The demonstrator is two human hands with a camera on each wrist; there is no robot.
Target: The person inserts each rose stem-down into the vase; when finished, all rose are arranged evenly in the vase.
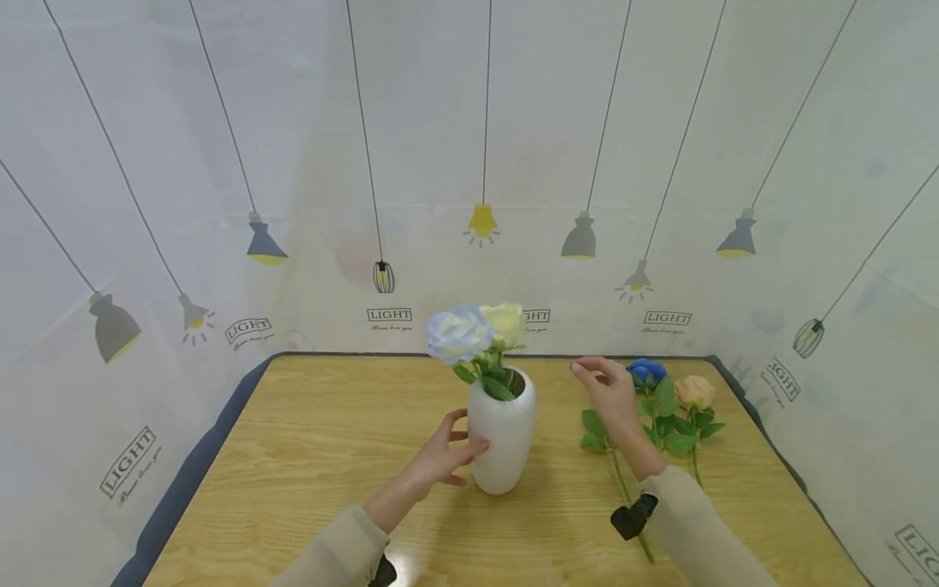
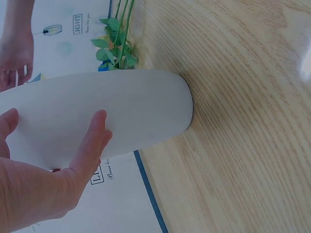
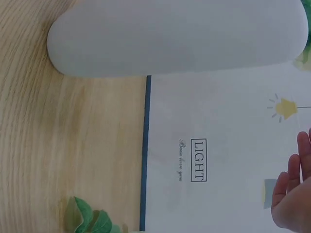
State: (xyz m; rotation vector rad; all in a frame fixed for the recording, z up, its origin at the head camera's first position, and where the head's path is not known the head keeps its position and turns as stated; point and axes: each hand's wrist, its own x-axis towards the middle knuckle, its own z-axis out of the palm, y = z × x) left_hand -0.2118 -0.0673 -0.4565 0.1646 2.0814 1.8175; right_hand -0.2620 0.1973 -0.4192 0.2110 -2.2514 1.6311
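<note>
White and smooth, the tall vase (image 1: 502, 444) stands upright in the middle of the wooden worktop (image 1: 330, 440). Out of its top come a pale blue-and-white rose (image 1: 460, 333) and a cream rose (image 1: 504, 323), which only the head view shows well. To the right, a blue rose (image 1: 645, 372) and a peach rose (image 1: 694, 392) lie at the far side. The left wrist view shows the bottom of the vase sitting on the wood.

The left hand (image 1: 434, 456) comes from the near left. Its fingers and thumb bend around the vase's left side, so this grip is holding the vase. The right hand (image 1: 612, 395) is up in the air, right of the vase and near the blue rose. Its fingers are loosely bent, and that grip is let go, with nothing in it.

The right arm hides part of the lying flowers. One green stem (image 1: 621, 481) runs toward the near side, and it is hard to tell which bloom it joins. The right wrist view cuts off part of the right hand and the vase's near side.
</note>
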